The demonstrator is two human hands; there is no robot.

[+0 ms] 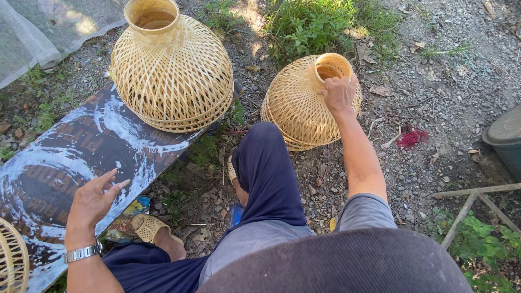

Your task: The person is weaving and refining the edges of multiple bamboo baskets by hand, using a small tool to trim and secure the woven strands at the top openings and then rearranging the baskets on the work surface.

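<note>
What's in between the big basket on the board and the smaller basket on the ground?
In the head view, gravel, dry leaves and some weeds lie between the big basket and the smaller basket gripped by the right hand.

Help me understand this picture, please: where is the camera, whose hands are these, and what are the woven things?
There is no machine here. The single picture comes from a camera worn on a person's head, looking down, so the hands and the legs in dark trousers belong to that person, who seems to be seated outdoors on gravel ground.

The right hand grips the neck of a woven bamboo basket, shaped like a dome with a round opening on top, which rests on the gravel. The left hand, with a metal wristwatch, is open and holds nothing; it hovers over or rests on a dark board smeared with white.

A larger basket of the same kind stands on the far end of that board. The edge of another woven piece shows at the lower left. Weeds grow around.
</note>
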